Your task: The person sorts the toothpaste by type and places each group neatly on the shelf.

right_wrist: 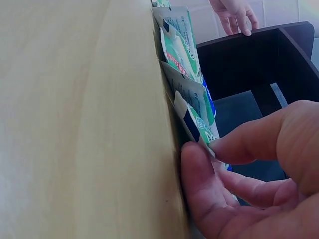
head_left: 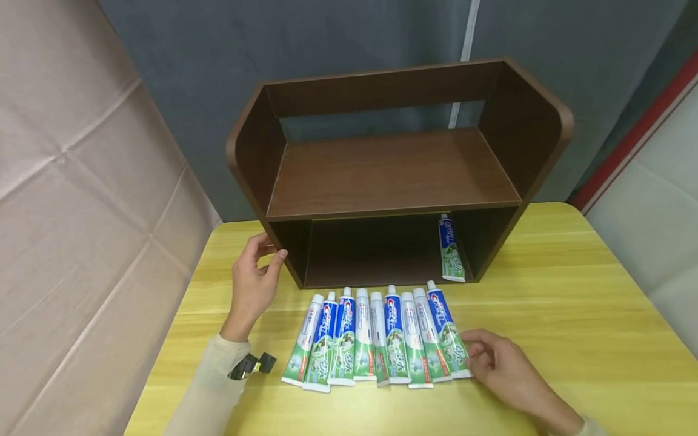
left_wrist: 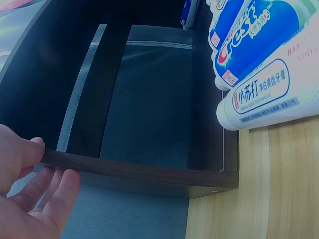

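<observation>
My left hand [head_left: 255, 287] grips the left side panel of a dark brown two-tier shelf [head_left: 392, 172], thumb at the front edge and fingers behind it. In front of the shelf, several toothpaste tubes lie side by side, caps toward it. Some are blue and green, like the Crest tube [left_wrist: 256, 37]; others are white and green, like the baking soda tube [left_wrist: 269, 94]. My right hand [head_left: 504, 369] pinches the flat crimped end of the rightmost toothpaste tube [head_left: 444, 324] between thumb and fingers. That tube still lies in the row.
One blue and green toothpaste tube [head_left: 451, 251] leans inside the lower compartment, near its right wall. A yellow wood-grain table [head_left: 589, 315] carries everything. A grey curtain [head_left: 349, 36] hangs behind the shelf, and a pale cloth wall [head_left: 82, 212] borders the left.
</observation>
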A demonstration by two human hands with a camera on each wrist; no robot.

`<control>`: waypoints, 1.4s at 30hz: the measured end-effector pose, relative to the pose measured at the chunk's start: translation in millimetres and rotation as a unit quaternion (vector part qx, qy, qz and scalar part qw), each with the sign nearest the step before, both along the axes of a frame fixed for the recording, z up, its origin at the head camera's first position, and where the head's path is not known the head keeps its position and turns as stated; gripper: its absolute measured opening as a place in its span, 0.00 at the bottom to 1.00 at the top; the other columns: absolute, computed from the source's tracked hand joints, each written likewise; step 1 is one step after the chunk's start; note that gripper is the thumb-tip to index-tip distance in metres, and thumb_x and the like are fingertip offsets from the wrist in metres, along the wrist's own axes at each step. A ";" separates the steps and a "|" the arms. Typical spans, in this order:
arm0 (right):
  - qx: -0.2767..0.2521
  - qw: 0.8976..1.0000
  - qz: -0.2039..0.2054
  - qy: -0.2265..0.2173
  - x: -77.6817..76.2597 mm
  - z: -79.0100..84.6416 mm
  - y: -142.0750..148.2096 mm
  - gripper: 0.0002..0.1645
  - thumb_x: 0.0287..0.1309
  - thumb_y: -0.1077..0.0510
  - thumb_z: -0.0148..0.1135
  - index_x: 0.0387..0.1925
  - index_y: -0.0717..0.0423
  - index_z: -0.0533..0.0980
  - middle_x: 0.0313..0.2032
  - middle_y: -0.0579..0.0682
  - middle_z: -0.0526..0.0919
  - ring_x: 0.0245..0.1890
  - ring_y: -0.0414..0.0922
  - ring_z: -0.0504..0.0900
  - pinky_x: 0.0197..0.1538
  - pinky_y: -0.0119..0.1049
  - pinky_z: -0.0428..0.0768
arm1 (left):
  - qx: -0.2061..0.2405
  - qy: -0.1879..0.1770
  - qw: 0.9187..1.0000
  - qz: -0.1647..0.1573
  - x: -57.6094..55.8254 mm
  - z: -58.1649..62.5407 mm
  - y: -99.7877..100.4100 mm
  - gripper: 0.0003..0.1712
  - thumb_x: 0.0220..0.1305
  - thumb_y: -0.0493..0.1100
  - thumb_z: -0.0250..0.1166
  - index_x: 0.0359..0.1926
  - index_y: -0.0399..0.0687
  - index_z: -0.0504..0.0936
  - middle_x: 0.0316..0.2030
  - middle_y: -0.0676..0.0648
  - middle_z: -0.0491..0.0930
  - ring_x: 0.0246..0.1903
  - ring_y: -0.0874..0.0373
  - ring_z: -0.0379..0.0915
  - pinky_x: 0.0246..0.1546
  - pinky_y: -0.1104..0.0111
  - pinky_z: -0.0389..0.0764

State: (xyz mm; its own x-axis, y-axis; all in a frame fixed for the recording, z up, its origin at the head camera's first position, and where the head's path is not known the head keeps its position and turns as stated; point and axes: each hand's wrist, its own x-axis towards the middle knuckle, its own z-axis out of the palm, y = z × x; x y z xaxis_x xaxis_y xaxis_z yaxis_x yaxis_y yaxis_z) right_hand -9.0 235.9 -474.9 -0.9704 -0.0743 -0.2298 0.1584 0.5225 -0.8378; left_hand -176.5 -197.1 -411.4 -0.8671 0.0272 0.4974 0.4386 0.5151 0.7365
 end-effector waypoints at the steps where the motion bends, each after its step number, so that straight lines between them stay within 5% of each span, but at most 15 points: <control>1: -0.003 1.000 0.001 0.003 0.4 -0.2 0.4 0.29 0.60 0.69 0.68 0.63 0.67 0.76 0.38 0.51 0.85 0.31 0.38 0.81 0.35 0.31 0.85 | 0.000 0.000 1.000 0.000 0.0 0.2 -0.1 0.23 0.72 0.38 0.70 0.65 0.42 0.77 0.56 0.42 0.84 0.52 0.49 0.84 0.41 0.83 0.82; 10: 0.020 0.999 0.015 0.029 -0.3 -1.9 4.3 0.25 0.63 0.69 0.66 0.60 0.48 0.81 0.36 0.48 0.85 0.30 0.36 0.76 0.33 0.30 0.80 | -0.002 0.000 1.000 0.002 0.7 1.1 -0.4 0.24 0.72 0.38 0.70 0.65 0.41 0.78 0.55 0.40 0.84 0.51 0.49 0.84 0.40 0.83 0.82; 18: -0.010 1.000 0.009 0.023 -0.9 -0.5 4.5 0.17 0.63 0.67 0.68 0.52 0.52 0.84 0.33 0.49 0.83 0.27 0.38 0.77 0.31 0.31 0.81 | 0.003 0.001 1.000 0.000 -0.1 0.4 -0.5 0.24 0.71 0.38 0.70 0.65 0.42 0.78 0.54 0.42 0.84 0.51 0.49 0.84 0.40 0.83 0.83; 33: -0.125 0.989 0.053 0.064 -0.7 -10.6 20.8 0.19 0.65 0.69 0.67 0.57 0.69 0.80 0.35 0.53 0.88 0.28 0.41 0.87 0.32 0.40 0.90 | 0.004 -0.001 1.000 -0.003 -0.7 0.5 -0.4 0.23 0.72 0.38 0.70 0.65 0.43 0.78 0.54 0.42 0.85 0.51 0.49 0.84 0.40 0.82 0.83; 42: -0.109 0.993 0.014 0.047 2.7 0.5 21.1 0.22 0.64 0.65 0.71 0.59 0.66 0.81 0.40 0.49 0.89 0.32 0.41 0.88 0.35 0.37 0.89 | 0.005 -0.001 1.000 -0.003 -0.3 1.5 0.0 0.23 0.72 0.39 0.70 0.65 0.45 0.78 0.54 0.43 0.85 0.51 0.50 0.84 0.40 0.81 0.84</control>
